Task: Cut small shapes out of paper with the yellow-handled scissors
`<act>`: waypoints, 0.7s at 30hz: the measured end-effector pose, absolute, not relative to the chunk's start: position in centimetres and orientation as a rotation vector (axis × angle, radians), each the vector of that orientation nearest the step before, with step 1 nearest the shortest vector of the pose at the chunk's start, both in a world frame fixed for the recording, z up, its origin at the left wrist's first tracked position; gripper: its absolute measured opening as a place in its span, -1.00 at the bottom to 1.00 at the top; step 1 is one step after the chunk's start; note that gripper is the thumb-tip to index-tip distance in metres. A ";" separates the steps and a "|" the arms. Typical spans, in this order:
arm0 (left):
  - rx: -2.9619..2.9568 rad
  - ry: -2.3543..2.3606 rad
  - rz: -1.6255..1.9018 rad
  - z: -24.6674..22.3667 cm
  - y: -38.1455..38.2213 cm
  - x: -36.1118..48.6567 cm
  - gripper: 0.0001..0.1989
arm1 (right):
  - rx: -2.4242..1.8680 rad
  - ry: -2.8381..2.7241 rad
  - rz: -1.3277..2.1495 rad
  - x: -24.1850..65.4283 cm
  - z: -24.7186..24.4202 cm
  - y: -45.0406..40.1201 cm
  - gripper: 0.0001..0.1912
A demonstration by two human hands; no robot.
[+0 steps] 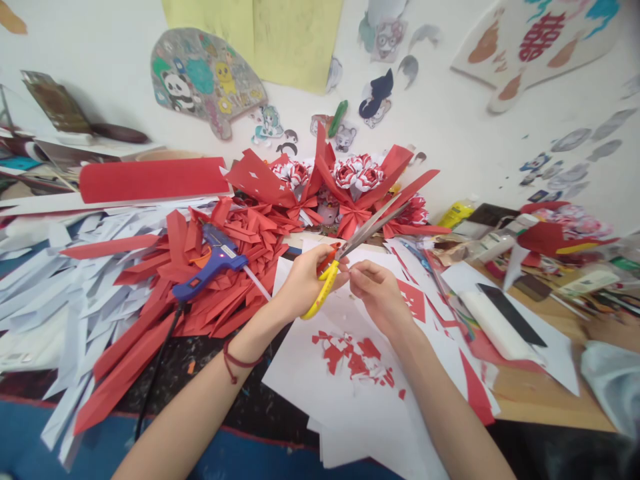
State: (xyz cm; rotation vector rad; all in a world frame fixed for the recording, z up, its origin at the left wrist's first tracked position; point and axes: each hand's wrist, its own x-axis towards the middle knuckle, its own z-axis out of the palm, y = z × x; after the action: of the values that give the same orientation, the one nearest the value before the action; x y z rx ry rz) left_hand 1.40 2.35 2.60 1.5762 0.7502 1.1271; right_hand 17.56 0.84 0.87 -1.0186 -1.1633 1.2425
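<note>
Before the scissors [356, 241], scraps [357, 363] lie on paper [305, 383], right of a glue gun [220, 260].

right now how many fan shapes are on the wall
2: a grey fan at upper left and a white fan at upper right, its top cut off by the picture's edge. Others may be out of view.

Smooth metal scissor blades [369, 231] w/ plas. handles [324, 291], matt ppr scraps [369, 348], smooth ppr sheet [300, 367], plas. glue gun [215, 265]

Counted 2 hands [304, 283] [379, 295], 1 pair of scissors [341, 253], 1 glue gun [213, 267], 1 red roll [155, 180], 1 bracelet [243, 365], 2 wall fans [207, 80] [540, 50]. Could not count red strips [125, 377], white strips [113, 313] or scraps [357, 364]: many, overlapping.
</note>
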 end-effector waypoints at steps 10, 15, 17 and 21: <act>1.577 0.795 1.106 3.2 2.2 1.3 -0.73 | -1.085 -1.285 1.059 18.0 1.2 0.9 -0.80; 1.633 0.820 1.106 3.1 2.3 1.4 -0.77 | -1.090 -1.357 0.984 18.0 1.3 0.7 -0.80; 1.693 0.836 1.100 2.9 2.4 1.4 -0.77 | -1.090 -1.360 0.965 18.0 1.2 0.7 -0.81; 1.780 0.869 1.092 2.6 2.5 1.4 -0.80 | -1.113 -1.372 0.941 18.1 1.1 0.7 -0.83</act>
State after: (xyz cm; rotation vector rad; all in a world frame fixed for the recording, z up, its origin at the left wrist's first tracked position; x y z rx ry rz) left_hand 1.42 2.47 2.61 1.7798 0.8691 1.0921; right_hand 18.12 0.69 1.11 -1.1132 -1.3723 0.9409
